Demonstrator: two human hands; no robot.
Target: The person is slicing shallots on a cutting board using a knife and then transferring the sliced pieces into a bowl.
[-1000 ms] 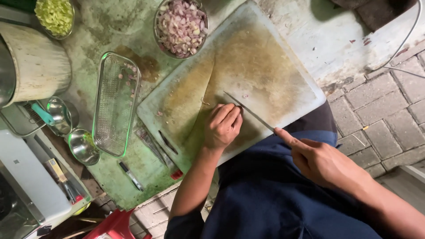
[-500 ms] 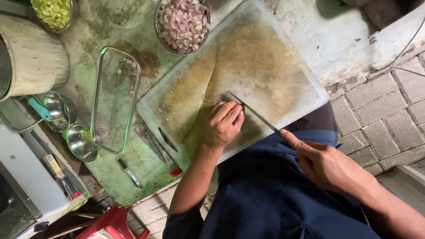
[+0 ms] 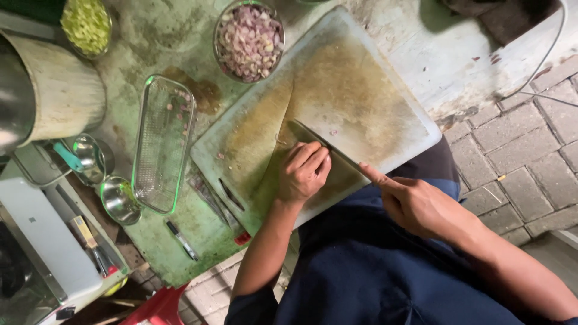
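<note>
While the right hand [image 3: 421, 204] grasps the knife [image 3: 325, 147], its blade has slid left; left hand [image 3: 304, 171] clenched.

right hand [image 3: 421, 204] holds knife [image 3: 325, 147]; left hand [image 3: 304, 171] on cutting board [image 3: 361, 90].

A worn, stained green table [image 3: 180, 253] carries the things; a large white cutting board [image 3: 373, 90], smeared brown, lies across it at an angle; beside the board sits a clear glass tray [image 3: 164, 144]; a steel bowl of chopped shallots [image 3: 250, 39] and a bowl of chopped greens [image 3: 86, 24] stand further off; a marker pen [image 3: 182, 239] lies near the edge; two small steel cups [image 3: 119, 200] sit close by.
</note>
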